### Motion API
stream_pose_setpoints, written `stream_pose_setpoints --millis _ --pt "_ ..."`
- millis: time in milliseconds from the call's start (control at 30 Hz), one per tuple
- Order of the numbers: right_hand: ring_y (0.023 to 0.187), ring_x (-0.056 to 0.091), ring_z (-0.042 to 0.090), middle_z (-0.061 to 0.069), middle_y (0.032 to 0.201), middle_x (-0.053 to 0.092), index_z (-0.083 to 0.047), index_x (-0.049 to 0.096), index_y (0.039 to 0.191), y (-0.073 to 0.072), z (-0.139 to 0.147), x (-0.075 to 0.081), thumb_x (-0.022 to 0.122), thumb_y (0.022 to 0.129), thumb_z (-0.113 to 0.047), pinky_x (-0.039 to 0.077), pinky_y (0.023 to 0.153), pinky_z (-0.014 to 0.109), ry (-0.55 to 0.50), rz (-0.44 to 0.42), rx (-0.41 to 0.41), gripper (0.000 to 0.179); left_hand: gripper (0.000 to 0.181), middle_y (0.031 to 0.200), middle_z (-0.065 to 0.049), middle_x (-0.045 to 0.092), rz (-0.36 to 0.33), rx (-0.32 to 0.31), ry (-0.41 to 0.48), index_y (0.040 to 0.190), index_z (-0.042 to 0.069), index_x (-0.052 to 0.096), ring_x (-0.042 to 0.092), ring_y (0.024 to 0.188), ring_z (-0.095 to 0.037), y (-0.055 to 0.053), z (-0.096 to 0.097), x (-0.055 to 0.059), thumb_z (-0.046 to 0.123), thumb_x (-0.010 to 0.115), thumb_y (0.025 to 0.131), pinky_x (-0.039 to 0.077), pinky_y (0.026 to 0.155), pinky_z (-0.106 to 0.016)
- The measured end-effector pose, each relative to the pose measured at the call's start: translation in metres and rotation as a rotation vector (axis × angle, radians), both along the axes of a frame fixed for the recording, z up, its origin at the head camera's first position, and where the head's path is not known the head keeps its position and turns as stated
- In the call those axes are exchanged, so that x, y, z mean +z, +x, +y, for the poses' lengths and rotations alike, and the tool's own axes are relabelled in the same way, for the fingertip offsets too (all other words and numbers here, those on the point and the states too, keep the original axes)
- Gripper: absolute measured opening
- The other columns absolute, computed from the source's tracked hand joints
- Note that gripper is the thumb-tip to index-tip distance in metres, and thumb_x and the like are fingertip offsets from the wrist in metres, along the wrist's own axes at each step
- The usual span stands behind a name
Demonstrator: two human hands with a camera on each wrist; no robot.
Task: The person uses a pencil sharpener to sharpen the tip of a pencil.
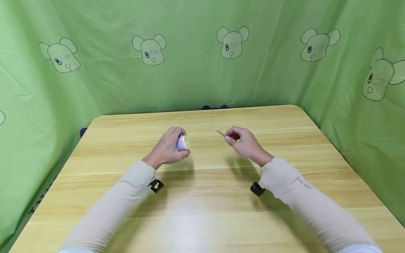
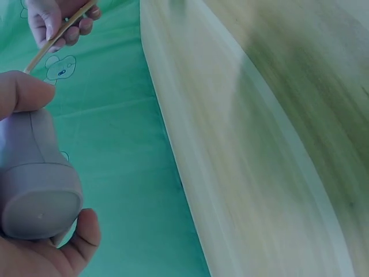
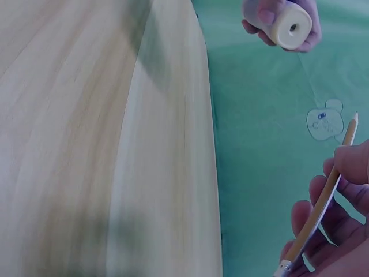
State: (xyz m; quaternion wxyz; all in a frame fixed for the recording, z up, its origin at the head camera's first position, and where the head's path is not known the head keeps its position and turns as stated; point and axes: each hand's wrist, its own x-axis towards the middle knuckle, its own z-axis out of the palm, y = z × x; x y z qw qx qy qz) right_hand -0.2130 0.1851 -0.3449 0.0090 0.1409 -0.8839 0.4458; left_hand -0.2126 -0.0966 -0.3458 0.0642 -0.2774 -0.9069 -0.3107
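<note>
My left hand point(image 1: 166, 147) grips a lavender pencil sharpener point(image 1: 180, 144) with a cream-coloured end, fingers around one side and thumb on the other. In the right wrist view that cream end of the sharpener point(image 3: 283, 36) shows a dark round hole, facing my right hand. A wooden pencil point(image 1: 220, 132) is pinched between the thumb and fingers of my right hand point(image 1: 248, 144). Its sharpened tip points left and away from me, toward the sharpener's side; a metal band shows at the pencil's point(image 3: 324, 202) other end. A gap separates pencil and sharpener, both held above the table.
The wood-grain table point(image 1: 202, 196) spreads under both hands, with their shadows on it. A green curtain point(image 1: 190, 80) printed with bear heads hangs around the back and sides. Small black devices point(image 1: 257, 189) sit at both wrists, below the sleeves.
</note>
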Motion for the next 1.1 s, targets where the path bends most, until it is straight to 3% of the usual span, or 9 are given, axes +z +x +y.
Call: stream_pose_setpoints --millis 367,833,1100 --pt "0.081 0.053 0.024 0.017 0.094 0.061 0.004 0.062 0.105 -0.004 0.015 -0.012 0.056 0.098 -0.009 0.046 0.065 0.031 -0.076 -0.092 -0.095 0.016 0.050 0.105 -0.012 0.057 -0.026 0.006 0.045 0.113 0.001 0.054 0.055 0.088 -0.024 0.001 -0.007 -0.008 0.020 0.080 0.075 0.052 0.069 -0.032" --pt "0.083 0.053 0.021 0.011 0.091 0.056 0.006 0.058 0.108 -0.007 0.039 -0.035 0.055 0.098 -0.012 0.046 0.069 0.025 -0.069 -0.145 -0.212 0.021 0.043 0.094 -0.008 0.062 -0.024 0.039 0.085 0.105 0.004 0.058 0.057 0.083 -0.023 0.000 -0.017 -0.020 0.020 0.083 0.074 0.048 0.073 -0.037" --pt "0.085 0.049 0.021 0.011 0.095 0.052 0.005 0.055 0.113 -0.010 0.052 -0.051 0.054 0.099 -0.015 0.045 0.068 0.027 -0.028 -0.211 -0.253 0.024 0.044 0.093 -0.008 0.062 -0.039 0.053 0.055 0.105 0.001 0.059 0.057 0.082 -0.020 0.000 -0.021 -0.028 0.021 0.083 0.074 0.048 0.071 -0.034"
